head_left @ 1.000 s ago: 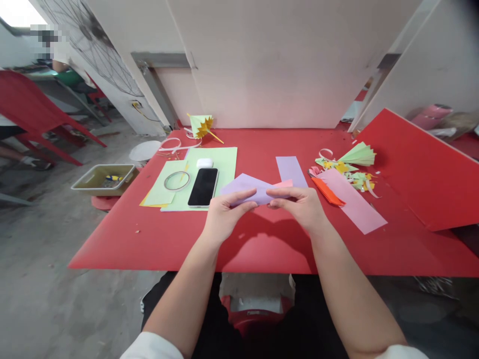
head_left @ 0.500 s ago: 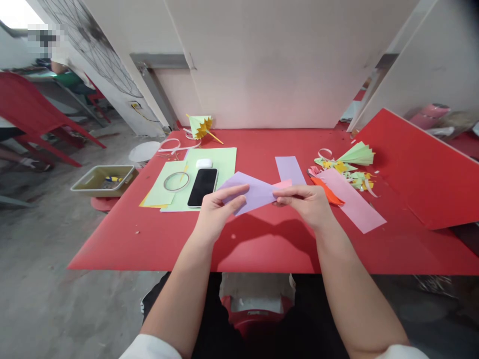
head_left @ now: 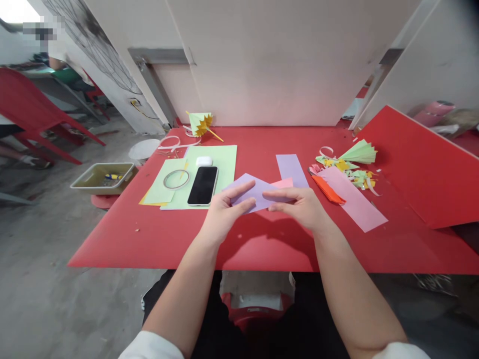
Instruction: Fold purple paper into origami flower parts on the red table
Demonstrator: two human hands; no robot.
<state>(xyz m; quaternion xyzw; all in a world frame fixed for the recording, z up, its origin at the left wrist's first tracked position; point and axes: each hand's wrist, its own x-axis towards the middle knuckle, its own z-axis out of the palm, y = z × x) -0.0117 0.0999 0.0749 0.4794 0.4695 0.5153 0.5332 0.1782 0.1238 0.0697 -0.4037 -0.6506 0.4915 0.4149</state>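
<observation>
A purple sheet of paper [head_left: 258, 188] is held above the red table [head_left: 164, 244]. At its left part my left hand [head_left: 226, 207] grips it between thumb and fingers. My right hand [head_left: 299, 204] has the right part of the same sheet between its thumb and fingers. Behind my right hand lie a pink paper piece [head_left: 283, 183] and a purple strip [head_left: 291, 167]. An orange cutter [head_left: 327, 189] rests to the right, beside a long pink strip [head_left: 355, 202].
On the left, a phone [head_left: 203, 185], a white case [head_left: 204, 161] and a tape roll [head_left: 176, 179] lie on green sheets [head_left: 228, 162]. A small paper umbrella [head_left: 200, 123] is behind them. Folded green paper [head_left: 361, 153] and a red board [head_left: 419, 164] are at the right.
My right hand has shifted left along the purple sheet and my left hand slightly right, so the hands are closer together. The view has tilted a little.
</observation>
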